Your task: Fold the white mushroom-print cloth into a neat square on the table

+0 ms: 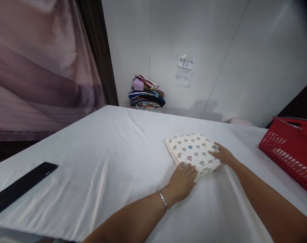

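Observation:
A folded white cloth (pixel 186 148) printed with grey mushrooms and a few coloured ones lies as a flat, layered square on the white-covered table. At its near left corner is my left hand (pixel 182 180), fingers stretched out and their tips touching the edge. A silver bracelet (pixel 162 199) circles that wrist. My right hand (pixel 222 154) holds the cloth's right edge between thumb and fingers, the thumb lying toward the top face. Part of the cloth's near side is hidden behind my left fingers.
A red plastic basket (pixel 290 152) with a metal handle stands at the right. A stack of folded textiles (pixel 147 94) sits beyond the far edge, by the wall. On the left lies a long black flat object (pixel 22 187). Pinkish drapery (pixel 42 67) hangs at the left.

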